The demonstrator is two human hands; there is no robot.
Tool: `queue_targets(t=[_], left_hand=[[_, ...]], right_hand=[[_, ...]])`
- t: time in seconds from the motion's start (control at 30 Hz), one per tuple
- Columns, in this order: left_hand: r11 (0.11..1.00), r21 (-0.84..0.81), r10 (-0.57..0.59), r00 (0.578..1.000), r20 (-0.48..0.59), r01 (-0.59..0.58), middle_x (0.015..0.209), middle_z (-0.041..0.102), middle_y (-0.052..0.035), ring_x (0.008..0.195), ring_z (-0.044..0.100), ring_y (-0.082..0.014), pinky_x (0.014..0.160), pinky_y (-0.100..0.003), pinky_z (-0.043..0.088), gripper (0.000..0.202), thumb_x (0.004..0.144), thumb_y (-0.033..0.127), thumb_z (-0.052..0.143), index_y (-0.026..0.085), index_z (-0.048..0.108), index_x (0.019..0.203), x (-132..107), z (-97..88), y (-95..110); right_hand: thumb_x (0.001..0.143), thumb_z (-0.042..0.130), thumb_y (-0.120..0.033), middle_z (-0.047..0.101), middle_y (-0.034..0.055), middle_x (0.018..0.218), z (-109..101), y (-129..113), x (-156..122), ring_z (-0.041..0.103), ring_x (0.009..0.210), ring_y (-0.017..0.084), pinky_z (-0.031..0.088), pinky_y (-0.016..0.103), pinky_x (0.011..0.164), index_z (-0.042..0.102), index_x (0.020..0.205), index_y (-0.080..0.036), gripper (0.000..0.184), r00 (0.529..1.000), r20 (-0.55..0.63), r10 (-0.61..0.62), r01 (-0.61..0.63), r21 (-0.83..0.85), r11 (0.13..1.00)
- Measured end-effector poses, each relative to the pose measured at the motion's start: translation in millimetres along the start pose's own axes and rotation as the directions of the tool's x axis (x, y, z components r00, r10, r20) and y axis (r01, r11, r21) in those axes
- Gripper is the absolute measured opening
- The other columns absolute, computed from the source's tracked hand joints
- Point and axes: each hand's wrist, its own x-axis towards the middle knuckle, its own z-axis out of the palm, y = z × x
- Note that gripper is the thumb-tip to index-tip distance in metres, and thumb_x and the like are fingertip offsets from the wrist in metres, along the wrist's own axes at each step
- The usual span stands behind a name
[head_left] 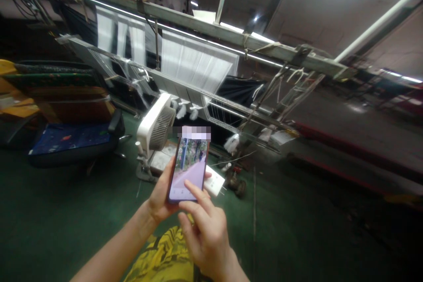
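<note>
Phone stands tilted in the left hand, held by its long edges, thumb up one side, fingertips curling round the other; right hand sits just below, forefinger stretched onto the screen, other fingers loosely curled, holding nothing. White box fan stands just past the phone's top corner, green floor spreading wide to the left

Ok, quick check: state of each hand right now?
Left hand: closed around a smartphone, holding it.
Right hand: open, empty, index finger extended to the phone's screen.
</note>
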Motion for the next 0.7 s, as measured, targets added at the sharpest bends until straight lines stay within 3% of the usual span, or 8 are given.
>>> queue_targets(t=[0.2, 0.4, 0.57, 0.7], left_hand=[[1.000, 0.010, 0.025, 1.000, -0.017, -0.025, 0.091, 0.068, -0.0209, 0.080, 0.065, -0.0285, 0.076, -0.044, 0.048, 0.063, 0.087, 0.053, 0.027, 0.006, 0.054, 0.118, -0.4, -1.3, -0.4], [0.999, -0.023, 0.027, 0.999, -0.018, -0.028, 0.091, 0.069, -0.0163, 0.085, 0.065, -0.0247, 0.083, -0.038, 0.047, 0.058, 0.088, 0.049, 0.031, 0.006, 0.054, 0.119, -1.2, -2.6, 0.2], [0.999, -0.018, 0.042, 0.998, -0.046, -0.042, 0.092, 0.070, -0.0155, 0.085, 0.065, -0.0249, 0.082, -0.039, 0.047, 0.056, 0.088, 0.049, 0.033, 0.008, 0.054, 0.119, -0.6, -1.3, 0.1], [0.999, -0.002, 0.033, 0.998, -0.054, -0.033, 0.086, 0.070, -0.0149, 0.082, 0.066, -0.0243, 0.080, -0.037, 0.048, 0.056, 0.087, 0.050, 0.033, 0.008, 0.058, 0.115, -0.5, 0.7, -1.4]], right_hand=[[0.083, 0.052, -0.019, 0.050, 0.0168, 0.129, 1.4, -2.2, 2.5, 0.063, 0.096, 0.026, 0.054, 0.036, 0.078, 0.060, 0.096, -0.016, 0.016, 0.996, 0.040, 0.076, -0.074, -0.052, 0.996], [0.082, 0.052, -0.013, 0.053, 0.0193, 0.125, -4.0, 3.0, -2.9, 0.068, 0.072, 0.017, 0.055, 0.023, 0.057, 0.060, 0.096, -0.015, 0.016, 0.975, -0.187, 0.118, -0.129, -0.048, 0.991], [0.081, 0.052, -0.010, 0.054, 0.0168, 0.124, -5.4, 1.7, -3.2, 0.060, 0.103, 0.022, 0.053, 0.029, 0.078, 0.060, 0.098, -0.015, 0.018, 0.992, -0.116, 0.050, -0.055, -0.040, 0.998], [0.081, 0.051, -0.009, 0.056, 0.0159, 0.121, -1.6, 0.9, -2.9, 0.058, 0.107, 0.022, 0.052, 0.028, 0.082, 0.059, 0.097, -0.015, 0.018, 0.994, -0.098, 0.042, -0.044, -0.020, 0.999]])
